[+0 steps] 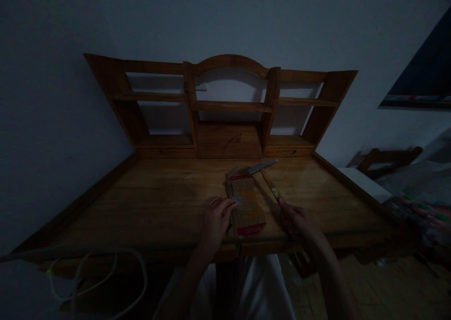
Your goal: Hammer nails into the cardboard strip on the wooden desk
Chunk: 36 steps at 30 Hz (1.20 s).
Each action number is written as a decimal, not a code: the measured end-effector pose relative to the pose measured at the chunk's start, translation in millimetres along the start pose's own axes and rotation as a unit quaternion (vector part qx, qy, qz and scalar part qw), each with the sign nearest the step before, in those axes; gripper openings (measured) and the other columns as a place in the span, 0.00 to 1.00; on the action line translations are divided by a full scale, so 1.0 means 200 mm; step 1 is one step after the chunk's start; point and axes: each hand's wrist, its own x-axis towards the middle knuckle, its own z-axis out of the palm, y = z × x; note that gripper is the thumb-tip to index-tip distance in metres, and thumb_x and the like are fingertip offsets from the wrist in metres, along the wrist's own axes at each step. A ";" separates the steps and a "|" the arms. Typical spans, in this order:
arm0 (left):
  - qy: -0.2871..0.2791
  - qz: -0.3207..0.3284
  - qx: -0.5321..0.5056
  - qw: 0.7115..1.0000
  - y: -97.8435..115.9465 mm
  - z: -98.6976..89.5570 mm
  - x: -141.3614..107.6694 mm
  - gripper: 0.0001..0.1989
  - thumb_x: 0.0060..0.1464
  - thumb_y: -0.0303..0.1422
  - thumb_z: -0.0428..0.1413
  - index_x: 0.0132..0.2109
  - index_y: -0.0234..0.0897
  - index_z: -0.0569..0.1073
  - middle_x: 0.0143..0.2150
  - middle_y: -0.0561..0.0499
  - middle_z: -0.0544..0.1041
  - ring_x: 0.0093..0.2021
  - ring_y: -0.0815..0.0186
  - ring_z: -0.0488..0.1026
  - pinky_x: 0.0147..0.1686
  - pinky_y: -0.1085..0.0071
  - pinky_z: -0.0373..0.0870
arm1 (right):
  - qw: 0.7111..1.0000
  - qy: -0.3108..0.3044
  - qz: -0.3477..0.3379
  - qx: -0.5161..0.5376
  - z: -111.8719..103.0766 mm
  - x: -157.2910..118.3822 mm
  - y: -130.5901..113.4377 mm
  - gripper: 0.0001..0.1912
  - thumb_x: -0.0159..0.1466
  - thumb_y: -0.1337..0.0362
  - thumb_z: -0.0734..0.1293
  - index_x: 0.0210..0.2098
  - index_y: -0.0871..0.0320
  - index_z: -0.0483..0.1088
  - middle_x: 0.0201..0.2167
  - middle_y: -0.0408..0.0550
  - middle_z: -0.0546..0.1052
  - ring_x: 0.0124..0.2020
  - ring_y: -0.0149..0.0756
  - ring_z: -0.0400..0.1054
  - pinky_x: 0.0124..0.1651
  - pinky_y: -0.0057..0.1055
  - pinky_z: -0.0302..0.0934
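Observation:
My left hand (217,216) is at the left edge of a speckled cardboard piece (246,202) with red ends, its thumb and finger pinched on something small and shiny, too small to make out. In my right hand (296,219) is the wooden handle of a hammer (273,186). The hammer's metal head is raised over the far end of the cardboard, pointing away from my left hand. On the desk to the left lies a thin metal nail or rod (189,176).
The wooden desk (148,202) has a shelf unit (230,106) along its back. A white cable (141,263) loops at the lower left. To the right are a white surface (364,181), a wooden chair back (389,158) and plastic bags (423,212).

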 end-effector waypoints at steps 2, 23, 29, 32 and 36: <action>-0.005 0.003 0.000 1.000 0.00 0.00 0.00 0.06 0.57 0.34 0.54 0.37 0.41 0.76 0.36 0.50 0.78 0.42 0.62 0.72 0.46 0.66 0.66 | 1.000 -0.011 -0.002 0.019 0.00 0.01 0.01 0.25 0.56 0.40 0.63 0.23 0.55 0.56 0.14 0.33 0.53 0.12 0.21 0.42 0.13 0.21 0.37; -0.001 0.005 -0.031 1.000 0.03 -0.02 0.00 0.05 0.56 0.33 0.56 0.34 0.40 0.77 0.35 0.51 0.76 0.37 0.66 0.72 0.38 0.71 0.68 | 0.855 0.171 -0.184 -0.453 -0.11 -0.43 -0.10 0.25 0.63 0.42 0.57 0.43 0.54 0.71 0.30 0.50 0.78 0.34 0.48 0.74 0.31 0.32 0.60; -0.006 0.005 -0.034 0.999 0.02 -0.01 0.00 0.05 0.55 0.32 0.56 0.34 0.41 0.78 0.35 0.51 0.76 0.38 0.66 0.73 0.39 0.71 0.68 | 0.782 0.163 -0.249 -0.548 -0.12 -0.52 -0.06 0.27 0.66 0.45 0.52 0.53 0.52 0.68 0.41 0.56 0.79 0.32 0.47 0.75 0.26 0.32 0.60; -0.005 0.014 -0.015 1.000 0.02 -0.02 0.00 0.05 0.54 0.32 0.57 0.34 0.41 0.79 0.34 0.51 0.77 0.38 0.65 0.72 0.40 0.68 0.68 | 0.780 0.146 -0.237 -0.561 -0.08 -0.54 -0.04 0.26 0.66 0.45 0.51 0.50 0.51 0.69 0.38 0.55 0.79 0.31 0.46 0.75 0.25 0.32 0.60; -0.004 0.033 0.027 0.999 0.01 -0.02 0.01 0.03 0.51 0.32 0.60 0.31 0.42 0.79 0.32 0.51 0.78 0.38 0.63 0.72 0.48 0.61 0.65 | 0.762 0.115 -0.212 -0.601 -0.03 -0.54 -0.03 0.24 0.65 0.43 0.53 0.45 0.51 0.70 0.25 0.50 0.79 0.26 0.48 0.75 0.22 0.32 0.57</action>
